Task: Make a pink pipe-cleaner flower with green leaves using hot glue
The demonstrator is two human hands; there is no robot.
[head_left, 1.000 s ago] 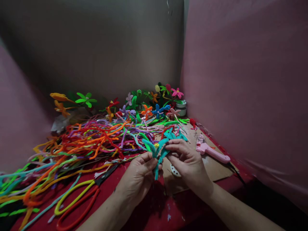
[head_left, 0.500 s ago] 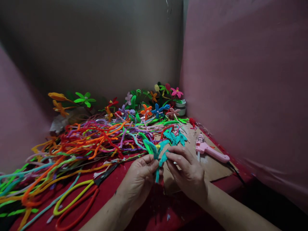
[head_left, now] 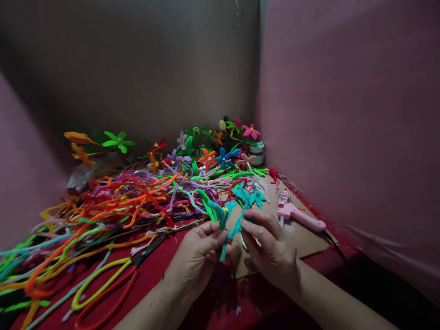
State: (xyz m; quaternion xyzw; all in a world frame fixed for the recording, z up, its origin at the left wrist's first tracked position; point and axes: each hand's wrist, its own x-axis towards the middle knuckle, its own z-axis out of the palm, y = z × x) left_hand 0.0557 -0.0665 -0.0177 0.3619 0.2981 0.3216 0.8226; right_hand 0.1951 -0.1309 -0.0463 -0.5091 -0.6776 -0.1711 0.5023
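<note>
A teal pipe-cleaner flower (head_left: pixel 220 211) with a small yellow centre is pinched at its base by my left hand (head_left: pixel 206 245), and its short stem sticks out below the thumb. My right hand (head_left: pixel 270 243) has its thumb and fingers closed on one teal petal (head_left: pixel 237 227) at the flower's right side. Just behind the hands, more teal petal pieces (head_left: pixel 248 195) lie on a brown cardboard sheet (head_left: pixel 307 243). Green pipe-cleaner strips (head_left: pixel 205 201) rest to the left of them.
Left of the hands spreads a heap of coloured pipe cleaners (head_left: pixel 137 201), with yellow-and-red-handled scissors (head_left: pixel 103 284) in front. A pink glue gun (head_left: pixel 302 217) lies on the cardboard at right, its cord trailing off. Finished flowers (head_left: pixel 208 158) and a white jar (head_left: pixel 256 153) stand at the back.
My right hand has shifted slightly right, drawing the gripped petal outward and a little lower. My left hand keeps its pinch on the flower's base. The whole view has shifted slightly.
</note>
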